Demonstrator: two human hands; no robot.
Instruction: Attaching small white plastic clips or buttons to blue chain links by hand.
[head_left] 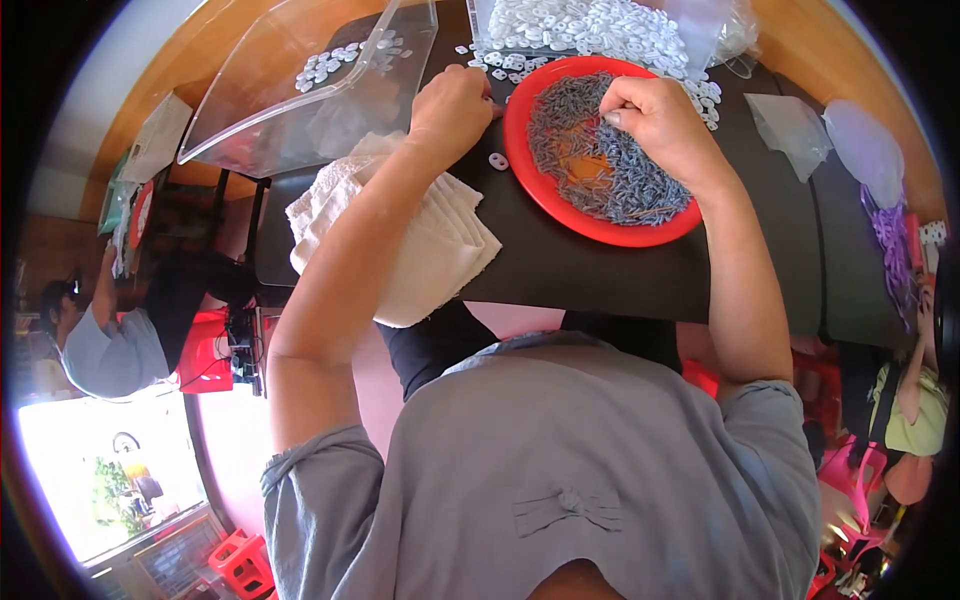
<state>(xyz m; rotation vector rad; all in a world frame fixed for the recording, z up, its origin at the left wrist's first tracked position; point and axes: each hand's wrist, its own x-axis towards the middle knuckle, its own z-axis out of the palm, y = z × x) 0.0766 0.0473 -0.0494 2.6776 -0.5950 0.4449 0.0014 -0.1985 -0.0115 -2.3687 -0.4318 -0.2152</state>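
A round red tray (pixel 528 188) on the dark table holds a heap of small grey screws (pixel 640 175). Over it, my right hand (pixel 660 125) has thumb and fingers pinched together just above the screws; whatever is between the fingertips is too small to make out. Left of the tray, my left hand (pixel 452 118) rests low at the tabletop with its fingers curled together, their grip mostly hidden behind the hand. One white oval plastic piece with two holes (pixel 498 161) lies between that hand and the tray. More white pieces (pixel 510 64) are scattered just beyond.
A large pile of white pieces (pixel 590 25) sits at the far edge. A clear plastic bin (pixel 290 115) with some pieces stands at left, a folded cream cloth (pixel 430 245) before it. Clear bags (pixel 790 130) lie at right. Other people (pixel 115 350) sit on both sides.
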